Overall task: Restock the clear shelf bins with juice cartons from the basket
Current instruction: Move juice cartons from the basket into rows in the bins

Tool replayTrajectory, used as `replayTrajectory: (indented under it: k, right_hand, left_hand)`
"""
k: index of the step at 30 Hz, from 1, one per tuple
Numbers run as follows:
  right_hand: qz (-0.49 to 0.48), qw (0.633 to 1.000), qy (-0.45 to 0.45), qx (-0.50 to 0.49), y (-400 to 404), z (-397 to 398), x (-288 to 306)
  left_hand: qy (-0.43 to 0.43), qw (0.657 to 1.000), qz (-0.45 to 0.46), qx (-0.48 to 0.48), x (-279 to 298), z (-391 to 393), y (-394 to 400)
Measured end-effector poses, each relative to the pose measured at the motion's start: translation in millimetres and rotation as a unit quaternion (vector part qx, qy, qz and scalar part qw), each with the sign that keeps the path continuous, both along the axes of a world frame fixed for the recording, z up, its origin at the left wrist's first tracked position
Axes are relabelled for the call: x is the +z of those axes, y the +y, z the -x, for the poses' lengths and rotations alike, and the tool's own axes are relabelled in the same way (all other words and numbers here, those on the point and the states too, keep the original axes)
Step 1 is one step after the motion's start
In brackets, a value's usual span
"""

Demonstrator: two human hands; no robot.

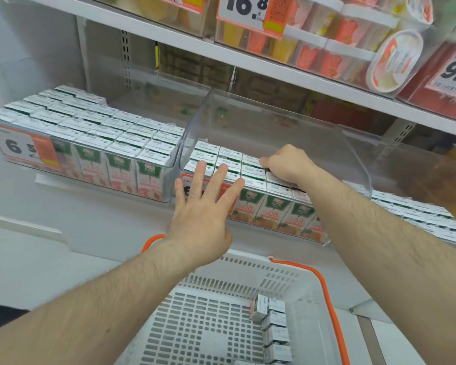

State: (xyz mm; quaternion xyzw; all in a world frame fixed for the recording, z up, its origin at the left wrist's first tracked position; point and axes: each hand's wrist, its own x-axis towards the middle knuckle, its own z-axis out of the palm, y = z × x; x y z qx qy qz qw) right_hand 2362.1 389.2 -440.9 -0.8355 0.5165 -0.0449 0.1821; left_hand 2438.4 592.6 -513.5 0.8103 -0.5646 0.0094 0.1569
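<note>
Head view: a person restocks the middle clear bin (274,122) with orange juice cartons (271,214). The left hand (203,206), at 12 o'clock from the basket, is spread flat with straight fingers over the bin's front lip and price label (192,188), gripping nothing. At 2 o'clock from it, the right hand (287,164) is curled knuckles-up on the top row of cartons, apparently pressing or seating one; whether the fingers actually close round a carton cannot be told, since they are tucked under the hand.

The white perforated basket (216,312) with orange handles sits at 6 o'clock, a short column of remaining cartons (274,325) standing against its right wall.

Likely trouble: the front row looks tightly packed, so a hard push could tilt a neighbouring carton or nudge the bin forward on the shelf (the flat left hand may be there to brace it). A carton forced in askew could jam against the clear wall.

Hard to read: the bin's rear half is glare and reflection, so its fill there is unclear. The peach-labelled carton bin (90,143) at 10 o'clock looks full. A blurred brown shape (448,185) at 3 o'clock is unidentifiable, and the basket's near end is cut off.
</note>
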Motion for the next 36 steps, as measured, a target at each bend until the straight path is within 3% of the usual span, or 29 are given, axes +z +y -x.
replayTrajectory:
  k: [6, 8, 9, 10, 12, 13, 14, 15, 17, 19, 21, 24, 27, 29, 36]
  right_hand:
    - [-0.025, 0.996, 0.082, 0.022, 17, -5, 15]
    - [0.061, 0.991, 0.115, 0.026, 22, 2, 19]
    - [0.151, 0.983, 0.096, 0.048, 27, 8, 21]
    - [0.269, 0.959, 0.017, 0.082, 34, 18, 22]
    - [0.417, 0.864, -0.224, 0.173, 66, 47, 13]
    - [0.418, 0.827, -0.305, 0.22, 87, 65, 1]
    - [0.377, 0.82, -0.344, 0.258, 107, 82, -20]
    - [0.316, 0.839, -0.336, 0.289, 121, 99, -46]
    - [0.216, 0.898, -0.217, 0.315, 134, 128, -106]
    - [0.109, 0.932, -0.027, 0.343, 129, 149, -162]
    - [0.001, 0.91, 0.18, 0.373, 123, 164, -204]
    - [-0.084, 0.853, 0.329, 0.397, 124, 180, -251]
    - [-0.064, 0.798, 0.384, 0.46, 134, 184, -287]
    - [-0.059, 0.784, 0.377, 0.49, 143, 183, -306]
    - [-0.084, 0.812, 0.365, 0.447, 166, 179, -356]
  left_hand:
    - [-0.025, 1.0, 0.005, 0.019, 2, 9, 1]
    - [-0.038, 0.996, 0.081, -0.026, -4, 17, 5]
    - [-0.038, 0.99, 0.119, -0.061, -8, 22, 6]
    - [-0.036, 0.986, 0.135, -0.093, -13, 28, 8]
    - [0.016, 0.99, 0.042, -0.135, -19, 36, 15]
    - [0.054, 0.987, -0.036, -0.145, -24, 38, 17]
    - [0.079, 0.979, -0.113, -0.153, -29, 39, 20]
    - [0.098, 0.964, -0.184, -0.163, -34, 39, 22]
    - [0.112, 0.93, -0.297, -0.183, -45, 41, 26]
    - [0.095, 0.905, -0.363, -0.202, -56, 45, 29]
    - [0.092, 0.892, -0.389, -0.211, -65, 50, 30]
    - [0.104, 0.882, -0.402, -0.223, -75, 55, 28]
    - [0.109, 0.878, -0.407, -0.228, -82, 56, 22]
    - [0.11, 0.876, -0.411, -0.228, -86, 56, 16]
    - [0.135, 0.861, -0.437, -0.223, -98, 49, 3]
